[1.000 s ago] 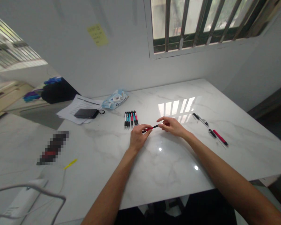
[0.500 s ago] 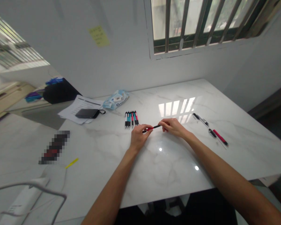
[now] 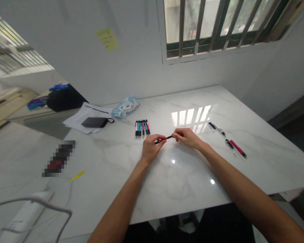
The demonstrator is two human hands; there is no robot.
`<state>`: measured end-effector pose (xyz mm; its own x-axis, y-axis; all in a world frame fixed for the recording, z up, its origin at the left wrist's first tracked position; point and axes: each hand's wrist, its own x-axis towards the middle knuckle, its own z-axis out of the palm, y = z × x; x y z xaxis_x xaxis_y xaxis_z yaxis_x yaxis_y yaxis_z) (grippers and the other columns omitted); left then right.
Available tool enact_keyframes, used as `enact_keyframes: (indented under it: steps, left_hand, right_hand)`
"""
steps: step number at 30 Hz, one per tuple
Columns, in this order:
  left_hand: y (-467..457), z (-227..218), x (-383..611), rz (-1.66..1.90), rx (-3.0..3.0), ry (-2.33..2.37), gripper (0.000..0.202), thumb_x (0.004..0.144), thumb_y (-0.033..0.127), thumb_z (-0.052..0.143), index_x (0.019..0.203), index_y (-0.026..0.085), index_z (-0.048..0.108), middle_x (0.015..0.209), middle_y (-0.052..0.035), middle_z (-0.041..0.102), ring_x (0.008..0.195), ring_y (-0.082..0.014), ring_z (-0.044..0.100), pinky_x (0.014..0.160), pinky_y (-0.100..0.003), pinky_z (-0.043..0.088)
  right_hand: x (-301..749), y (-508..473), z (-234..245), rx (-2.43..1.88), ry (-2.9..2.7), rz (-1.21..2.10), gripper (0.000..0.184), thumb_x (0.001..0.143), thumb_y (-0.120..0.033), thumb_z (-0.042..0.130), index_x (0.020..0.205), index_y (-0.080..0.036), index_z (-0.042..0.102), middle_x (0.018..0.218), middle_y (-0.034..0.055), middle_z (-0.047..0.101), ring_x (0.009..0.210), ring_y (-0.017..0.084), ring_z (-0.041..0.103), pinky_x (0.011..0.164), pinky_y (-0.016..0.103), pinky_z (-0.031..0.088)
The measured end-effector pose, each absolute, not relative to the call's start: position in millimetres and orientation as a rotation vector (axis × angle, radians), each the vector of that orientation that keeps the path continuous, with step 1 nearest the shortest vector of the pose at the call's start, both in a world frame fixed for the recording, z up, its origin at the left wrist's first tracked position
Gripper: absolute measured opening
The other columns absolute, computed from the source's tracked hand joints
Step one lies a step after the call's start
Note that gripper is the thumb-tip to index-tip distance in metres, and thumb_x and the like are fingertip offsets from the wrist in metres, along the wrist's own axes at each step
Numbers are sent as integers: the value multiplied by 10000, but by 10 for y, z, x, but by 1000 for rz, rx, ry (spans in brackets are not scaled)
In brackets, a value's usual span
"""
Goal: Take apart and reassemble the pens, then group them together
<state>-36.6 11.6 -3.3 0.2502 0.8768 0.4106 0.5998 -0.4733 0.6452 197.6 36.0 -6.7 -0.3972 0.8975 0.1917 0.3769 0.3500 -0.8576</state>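
A red and black pen [image 3: 163, 139] is held level between my two hands, just above the table. My left hand [image 3: 151, 146] pinches its red barrel between thumb and fingers. At the black end, my right hand [image 3: 184, 136] closes thumb and fingertips round the tip. Beyond my left hand several pens [image 3: 142, 129] lie side by side in a row, with white, teal and red barrels. Off to the right lie a red pen barrel [image 3: 237, 147], a black pen part [image 3: 229, 144] with a thin clear piece, and more black and clear pen parts [image 3: 219, 129].
The white marbled table [image 3: 182, 192] reaches back to the wall. At the back left are papers [image 3: 76, 118], a black pouch [image 3: 95, 122] with a loop and a blue-white packet [image 3: 125, 107]. A yellow strip [image 3: 77, 176] and a blurred-out dark object [image 3: 58, 158] lie left.
My right hand has drawn very slightly toward my left along the pen's black end. Otherwise the hands and the objects stay as they were.
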Motion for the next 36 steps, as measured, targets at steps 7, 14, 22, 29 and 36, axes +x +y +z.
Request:
enact_keyframes:
  steps: [7,14,22,29,36]
  left_hand:
    - [110,-43,-353,1061,2153,1333,94,872,329,771,930,258,790,913,-25,790,808,-199,709,814,-341,559]
    - [106,-38,-344,1030,2116,1312,106,861,347,778,920,262,802,897,-25,795,796,-199,717,794,-334,572]
    - [92,-5,-322,1013,2094,1309,104,843,351,796,902,267,813,869,-13,802,758,-184,710,752,-310,564]
    - [89,11,-324,974,2104,1300,90,845,334,790,886,257,814,835,-4,801,733,-173,704,714,-285,551]
    - [80,-13,-334,971,2049,1269,84,856,315,761,888,246,796,869,-10,789,783,-170,704,737,-274,562]
  right_hand:
    - [1972,364,-81,-1119,-1951,919,375,961,-498,596,791,-181,702,677,-1,653,610,123,525,610,256,389]
    - [2010,417,-133,-1114,-2033,820,373,971,-487,610,771,-198,735,737,20,686,699,148,572,677,275,418]
    - [2022,410,-100,-1113,-2077,778,384,976,-477,627,718,-213,730,788,37,699,798,183,607,747,303,449]
    - [2045,396,-76,-1053,-2120,744,226,912,-435,736,832,-224,741,874,43,708,889,201,619,785,307,464]
    - [2022,366,-67,-1143,-2113,836,347,935,-525,678,826,-203,749,817,35,710,757,167,610,696,277,431]
